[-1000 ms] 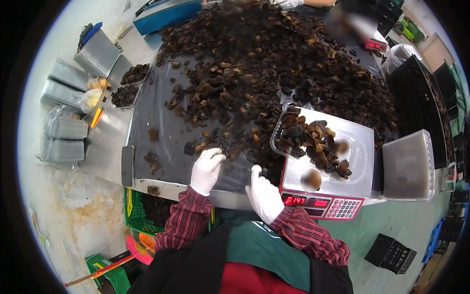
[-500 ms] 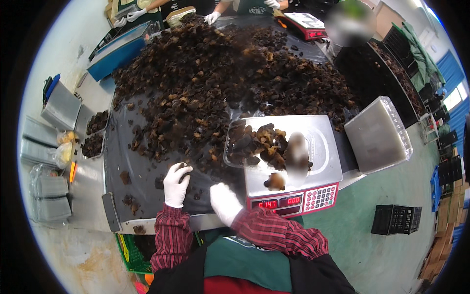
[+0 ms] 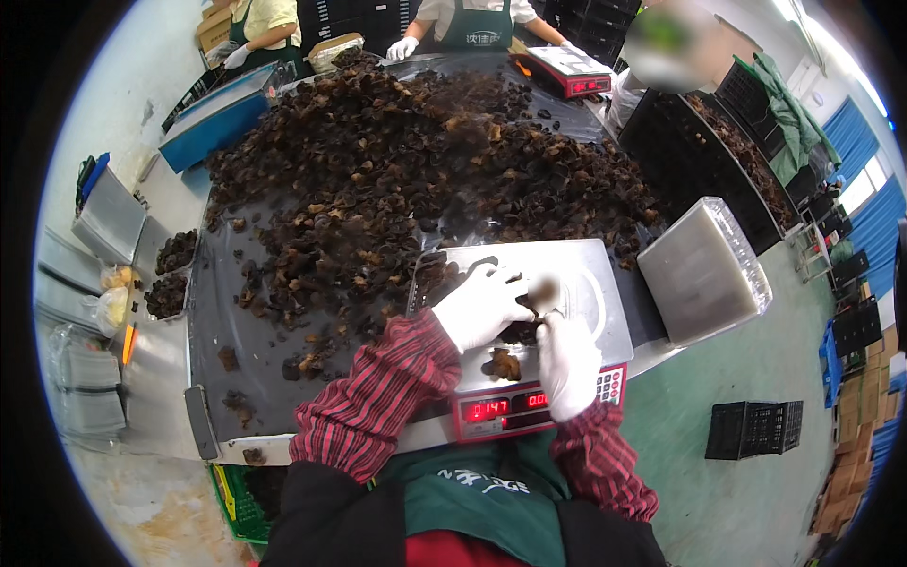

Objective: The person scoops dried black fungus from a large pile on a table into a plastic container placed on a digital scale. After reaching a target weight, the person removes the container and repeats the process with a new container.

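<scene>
Both my hands are in white gloves over a digital scale (image 3: 605,269) with a silver pan and red front. My left hand (image 3: 482,307) reaches across the pan from the left, fingers curled onto dark dried fungus pieces (image 3: 520,333). My right hand (image 3: 569,364) comes from the front, its fingertips bent together at the same pieces, close to the left fingertips. A clear plastic tray lies under the hands, mostly covered by them. One brown fungus piece (image 3: 502,365) sits apart near the pan's front edge. A blurred patch hides part of the pan.
A large heap of dried fungus (image 3: 378,161) covers the dark-sheeted table. A stack of clear trays (image 3: 704,274) stands right of the scale. Filled trays (image 3: 170,293) and a phone (image 3: 200,420) lie left. Two co-workers stand across, near another scale (image 3: 572,71). A black crate (image 3: 754,430) rests on the floor.
Both my hands have moved from the table's front edge, left of the scale, up and right onto the pan. They now touch the fungus there.
</scene>
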A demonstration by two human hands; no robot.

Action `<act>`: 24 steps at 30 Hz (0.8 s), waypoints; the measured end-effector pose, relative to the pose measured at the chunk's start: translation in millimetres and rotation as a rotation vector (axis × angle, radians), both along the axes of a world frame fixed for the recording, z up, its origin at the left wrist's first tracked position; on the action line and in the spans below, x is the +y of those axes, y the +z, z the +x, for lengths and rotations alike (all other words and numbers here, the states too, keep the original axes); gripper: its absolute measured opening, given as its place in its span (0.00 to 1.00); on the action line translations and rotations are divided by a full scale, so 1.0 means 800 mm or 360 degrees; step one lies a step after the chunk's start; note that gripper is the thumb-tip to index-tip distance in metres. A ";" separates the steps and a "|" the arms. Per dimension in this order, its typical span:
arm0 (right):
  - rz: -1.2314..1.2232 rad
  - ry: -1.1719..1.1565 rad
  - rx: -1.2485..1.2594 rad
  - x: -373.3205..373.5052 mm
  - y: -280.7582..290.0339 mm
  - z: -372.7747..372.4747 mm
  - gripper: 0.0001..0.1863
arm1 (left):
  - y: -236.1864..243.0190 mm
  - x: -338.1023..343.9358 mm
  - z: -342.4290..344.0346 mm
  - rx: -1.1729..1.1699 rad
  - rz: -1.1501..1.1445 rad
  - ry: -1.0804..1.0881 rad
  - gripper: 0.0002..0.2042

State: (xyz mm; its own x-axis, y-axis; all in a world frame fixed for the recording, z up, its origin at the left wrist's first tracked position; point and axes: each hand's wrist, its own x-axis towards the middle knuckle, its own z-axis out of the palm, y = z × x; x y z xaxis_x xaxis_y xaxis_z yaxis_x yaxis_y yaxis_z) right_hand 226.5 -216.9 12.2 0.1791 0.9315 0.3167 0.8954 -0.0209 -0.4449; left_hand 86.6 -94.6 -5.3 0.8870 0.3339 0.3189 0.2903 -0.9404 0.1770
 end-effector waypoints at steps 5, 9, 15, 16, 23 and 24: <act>-0.0103 0.0279 0.0129 -0.018 -0.033 -0.009 0.11 | 0.028 -0.014 -0.021 -0.0615 -0.0236 0.0073 0.12; 0.0134 0.0232 0.0028 -0.017 -0.019 -0.002 0.15 | 0.028 -0.059 -0.055 -0.0814 -0.0185 0.0429 0.11; 0.0377 0.0225 -0.0014 0.023 -0.009 0.044 0.17 | -0.016 -0.129 -0.021 -0.0383 -0.0095 0.0585 0.12; 0.0396 0.0167 0.0009 0.022 -0.009 0.048 0.16 | -0.022 -0.130 -0.021 -0.0419 -0.0149 0.0602 0.12; 0.0267 -0.0083 0.0124 -0.015 -0.013 0.073 0.15 | 0.001 -0.117 -0.043 -0.0847 -0.0276 0.0664 0.08; 0.0254 -0.0103 0.0138 -0.018 -0.016 0.071 0.15 | 0.010 -0.109 -0.044 -0.0897 -0.0137 0.0709 0.08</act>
